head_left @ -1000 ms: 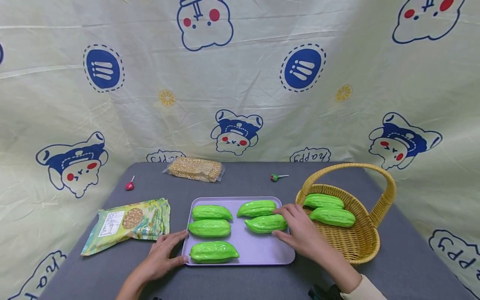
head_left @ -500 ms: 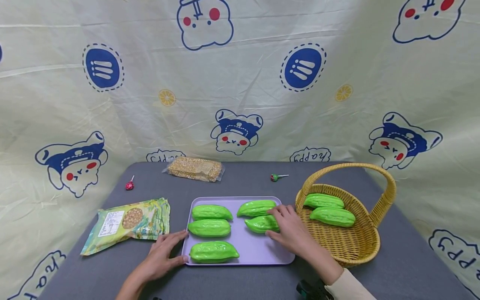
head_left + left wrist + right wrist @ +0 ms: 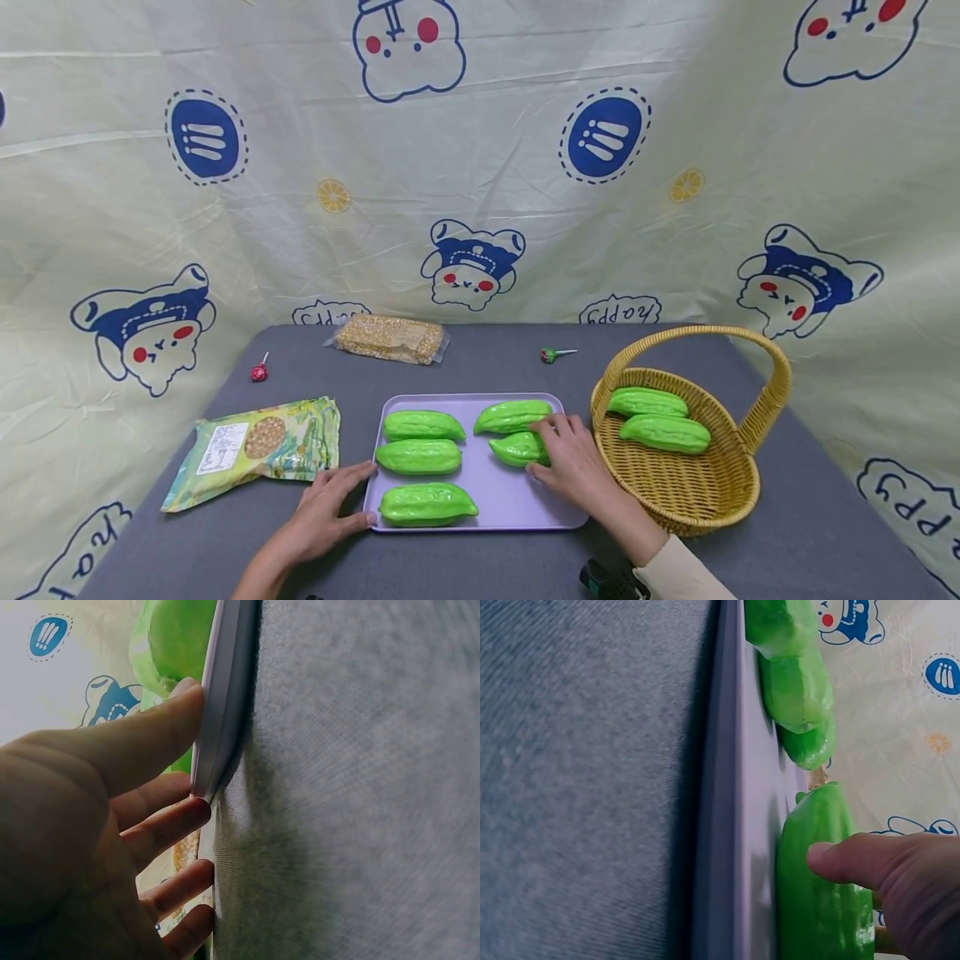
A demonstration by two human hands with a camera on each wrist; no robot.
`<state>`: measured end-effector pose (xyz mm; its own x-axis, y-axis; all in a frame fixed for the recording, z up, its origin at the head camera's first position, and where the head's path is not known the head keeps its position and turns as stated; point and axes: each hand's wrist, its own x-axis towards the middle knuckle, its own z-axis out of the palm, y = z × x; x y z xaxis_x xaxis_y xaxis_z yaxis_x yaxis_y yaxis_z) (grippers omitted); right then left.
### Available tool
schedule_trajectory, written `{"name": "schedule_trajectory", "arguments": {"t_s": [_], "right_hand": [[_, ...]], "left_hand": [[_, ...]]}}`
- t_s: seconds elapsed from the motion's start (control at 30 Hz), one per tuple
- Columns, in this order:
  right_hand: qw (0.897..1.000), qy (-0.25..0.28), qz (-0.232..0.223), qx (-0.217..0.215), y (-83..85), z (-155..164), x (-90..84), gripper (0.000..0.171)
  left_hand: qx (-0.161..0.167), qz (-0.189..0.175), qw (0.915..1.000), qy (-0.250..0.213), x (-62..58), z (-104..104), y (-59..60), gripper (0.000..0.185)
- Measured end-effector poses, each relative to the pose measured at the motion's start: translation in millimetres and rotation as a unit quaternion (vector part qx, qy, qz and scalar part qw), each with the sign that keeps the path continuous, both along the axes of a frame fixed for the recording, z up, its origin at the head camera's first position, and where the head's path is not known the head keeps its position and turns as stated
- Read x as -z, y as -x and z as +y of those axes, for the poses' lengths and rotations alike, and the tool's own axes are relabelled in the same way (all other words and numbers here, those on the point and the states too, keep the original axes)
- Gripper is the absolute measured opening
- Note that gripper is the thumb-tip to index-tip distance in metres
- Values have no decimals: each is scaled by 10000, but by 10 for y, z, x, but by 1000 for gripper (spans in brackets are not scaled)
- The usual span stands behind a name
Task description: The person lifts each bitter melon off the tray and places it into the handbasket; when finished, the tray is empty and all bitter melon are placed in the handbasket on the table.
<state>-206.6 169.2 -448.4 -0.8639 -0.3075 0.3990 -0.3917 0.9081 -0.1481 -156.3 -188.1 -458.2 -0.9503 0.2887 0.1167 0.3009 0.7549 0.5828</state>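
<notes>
A lilac tray [image 3: 525,508] lies on the table with several green bitter melons on it. Three of them, one being the near bitter melon [image 3: 427,504], lie in its left half. My left hand [image 3: 326,512] rests at the tray's left edge; in the left wrist view its thumb [image 3: 161,727] touches the rim and the fingers are spread. On the right half, my right hand [image 3: 573,462] holds the nearer bitter melon [image 3: 519,448], covering its right end. The right wrist view has the thumb [image 3: 847,861] on that melon's side, with the fingers mostly hidden. Behind it lies another bitter melon [image 3: 513,416].
A yellow wicker basket [image 3: 693,492] with a tall handle stands right of the tray, two bitter melons [image 3: 665,433] inside. At left lies a printed food bag [image 3: 258,446]. Farther back are a clear packet of grains [image 3: 390,337], a red lollipop [image 3: 259,372] and a green lollipop [image 3: 550,356].
My right hand has moved left along the nearer right-hand bitter melon, from its end to around its body. The left hand and the melons have stayed where they were.
</notes>
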Motion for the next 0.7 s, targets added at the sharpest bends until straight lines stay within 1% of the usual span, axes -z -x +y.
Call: {"name": "schedule_trajectory", "arguments": {"t_s": [0.17,0.3,0.5,0.7], "right_hand": [[10000,43,-61,54,-2,0,29,52],[10000,53,-13,-35,-12,5,43,52],[9999,24,-3,-150,-37,-4,43,50],[9997,-46,67,-219,-54,-9,53,50]], "left_hand": [[-9,-26,10000,20,1,0,1,64],[3,-10,10000,46,2,-1,2,64],[-7,-105,9999,56,2,-10,8,65],[-4,-48,10000,49,17,-13,8,65]]}}
